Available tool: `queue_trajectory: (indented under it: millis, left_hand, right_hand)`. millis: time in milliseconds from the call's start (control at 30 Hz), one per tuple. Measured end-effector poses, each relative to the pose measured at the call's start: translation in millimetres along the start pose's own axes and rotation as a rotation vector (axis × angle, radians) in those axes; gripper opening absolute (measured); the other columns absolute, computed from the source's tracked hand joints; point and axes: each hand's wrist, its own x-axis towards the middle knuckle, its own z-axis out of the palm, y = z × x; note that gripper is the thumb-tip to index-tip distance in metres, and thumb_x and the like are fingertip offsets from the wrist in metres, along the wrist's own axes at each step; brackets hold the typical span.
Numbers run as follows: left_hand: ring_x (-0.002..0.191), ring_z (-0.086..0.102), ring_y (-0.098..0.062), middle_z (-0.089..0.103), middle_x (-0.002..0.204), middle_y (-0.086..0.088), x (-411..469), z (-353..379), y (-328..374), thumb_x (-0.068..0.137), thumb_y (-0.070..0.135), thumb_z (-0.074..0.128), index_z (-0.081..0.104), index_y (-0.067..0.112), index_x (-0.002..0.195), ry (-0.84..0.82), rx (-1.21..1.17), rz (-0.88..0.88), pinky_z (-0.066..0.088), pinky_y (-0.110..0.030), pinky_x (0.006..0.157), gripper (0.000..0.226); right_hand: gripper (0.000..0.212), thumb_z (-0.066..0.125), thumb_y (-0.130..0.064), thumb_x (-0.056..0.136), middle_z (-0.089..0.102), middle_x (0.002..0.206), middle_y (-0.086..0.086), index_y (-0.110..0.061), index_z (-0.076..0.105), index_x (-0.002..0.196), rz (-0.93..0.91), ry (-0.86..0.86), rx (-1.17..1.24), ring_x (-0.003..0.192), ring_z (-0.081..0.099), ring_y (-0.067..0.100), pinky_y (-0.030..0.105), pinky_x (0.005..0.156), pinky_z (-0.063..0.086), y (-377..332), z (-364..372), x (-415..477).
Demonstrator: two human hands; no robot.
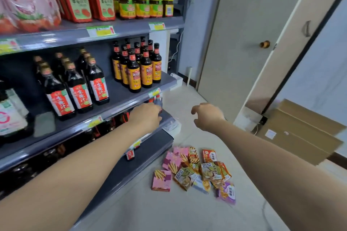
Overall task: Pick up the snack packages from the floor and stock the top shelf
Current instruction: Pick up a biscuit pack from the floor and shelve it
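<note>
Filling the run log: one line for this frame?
stage: pre-pick | left hand: empty, by shelf edge | right hand: open, empty | snack packages: piled on floor

Left hand [145,116] fingertips hidden; pink bags [24,0] cut off, L edge.

Soft, even indoor light keeps the scene bright, leaving a pale sheen along the grey metal shelf edge [131,29], while the dark lower shelf bay [105,131] sinks into shadow. Motion blur smears the whole frame, worst on the pink plastic bags [24,2] at top left. The wide lens bows the cream wooden door [244,24] and stretches the bare forearms [75,174] at the lower corners.
</note>
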Motion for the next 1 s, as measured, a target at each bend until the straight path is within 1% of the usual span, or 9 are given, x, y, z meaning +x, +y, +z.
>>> queue_trajectory:
  millis: [67, 133, 233, 333, 500, 667, 733, 833, 1000]
  left_hand:
    - [0.103, 0.055, -0.035, 0.056, 0.117, -0.014, 27.2, 13.9, 16.5, 0.094, 0.029, 0.051, 0.056, 0.008, 0.116, -0.005, -0.014, 0.051, 0.048, -0.039, 0.074, 0.031]
    - [0.102, 0.055, -0.033, 0.058, 0.113, -0.012, 50.7, 27.4, 36.3, 0.094, 0.025, 0.050, 0.060, 0.010, 0.108, -0.039, -0.030, 0.096, 0.040, -0.034, 0.068, 0.023]
    - [0.097, 0.057, -0.031, 0.060, 0.108, -0.012, 85.4, 46.9, 66.7, 0.095, 0.025, 0.049, 0.058, 0.009, 0.099, -0.079, -0.033, 0.162, 0.036, -0.032, 0.061, 0.019]
    - [0.101, 0.058, -0.032, 0.061, 0.112, -0.011, 128.4, 70.5, 95.9, 0.094, 0.028, 0.051, 0.059, 0.010, 0.108, -0.083, -0.036, 0.207, 0.046, -0.036, 0.069, 0.024]
    - [0.099, 0.058, -0.033, 0.061, 0.107, -0.014, 193.4, 110.2, 150.7, 0.095, 0.028, 0.050, 0.056, 0.008, 0.102, -0.136, -0.040, 0.225, 0.042, -0.035, 0.068, 0.022]
    - [0.113, 0.056, -0.030, 0.058, 0.125, -0.010, 244.4, 168.1, 194.6, 0.096, 0.029, 0.048, 0.055, 0.011, 0.126, -0.207, -0.068, 0.213, 0.049, -0.041, 0.087, 0.035]
    - [0.110, 0.057, -0.029, 0.059, 0.122, -0.009, 257.1, 192.5, 206.3, 0.097, 0.030, 0.048, 0.055, 0.012, 0.125, -0.239, -0.046, 0.221, 0.048, -0.040, 0.084, 0.034]
    - [0.099, 0.060, -0.026, 0.061, 0.109, -0.007, 275.9, 231.6, 221.7, 0.096, 0.025, 0.047, 0.057, 0.012, 0.117, -0.289, 0.000, 0.234, 0.046, -0.036, 0.073, 0.026]
    - [0.089, 0.064, -0.025, 0.064, 0.102, -0.006, 311.1, 299.4, 243.3, 0.092, 0.020, 0.051, 0.062, 0.014, 0.114, -0.402, -0.033, 0.205, 0.055, -0.037, 0.074, 0.026]
  right_hand:
    - [0.040, 0.052, -0.014, 0.091, 0.055, 0.127, 0.007, -0.022, 0.054, 0.130, 0.043, -0.012, -0.029, 0.119, 0.049, 0.027, 0.033, 0.084, 0.043, 24.0, 9.9, 5.5]
    - [0.039, 0.051, -0.013, 0.091, 0.056, 0.126, 0.007, -0.022, 0.054, 0.129, 0.085, -0.035, -0.038, 0.118, 0.049, 0.028, 0.035, 0.085, 0.044, 49.0, 22.1, 11.5]
    - [0.038, 0.052, -0.014, 0.091, 0.056, 0.125, 0.006, -0.022, 0.054, 0.128, 0.141, -0.076, -0.050, 0.117, 0.050, 0.027, 0.036, 0.085, 0.046, 87.3, 41.6, 22.5]
    - [0.037, 0.053, -0.016, 0.091, 0.057, 0.124, 0.005, -0.023, 0.054, 0.128, 0.158, -0.113, -0.074, 0.115, 0.051, 0.026, 0.035, 0.090, 0.045, 128.7, 61.0, 37.9]
    - [0.037, 0.054, -0.017, 0.091, 0.057, 0.124, 0.005, -0.022, 0.055, 0.128, 0.161, -0.166, -0.087, 0.116, 0.050, 0.024, 0.033, 0.090, 0.042, 201.6, 96.1, 68.3]
    - [0.037, 0.055, -0.019, 0.091, 0.057, 0.123, 0.005, -0.022, 0.055, 0.128, 0.190, -0.247, -0.068, 0.117, 0.049, 0.025, 0.032, 0.085, 0.041, 265.1, 136.9, 93.6]
    - [0.036, 0.055, -0.020, 0.091, 0.057, 0.121, 0.004, -0.022, 0.055, 0.126, 0.201, -0.290, -0.061, 0.116, 0.049, 0.024, 0.033, 0.085, 0.041, 284.7, 155.4, 102.1]
    - [0.034, 0.054, -0.019, 0.090, 0.058, 0.119, 0.004, -0.021, 0.057, 0.124, 0.214, -0.342, -0.036, 0.115, 0.050, 0.024, 0.033, 0.085, 0.042, 313.4, 188.3, 118.7]
    - [0.033, 0.053, -0.021, 0.090, 0.058, 0.120, 0.004, -0.022, 0.057, 0.123, 0.229, -0.437, 0.013, 0.117, 0.050, 0.024, 0.033, 0.087, 0.043, 352.3, 248.2, 149.0]
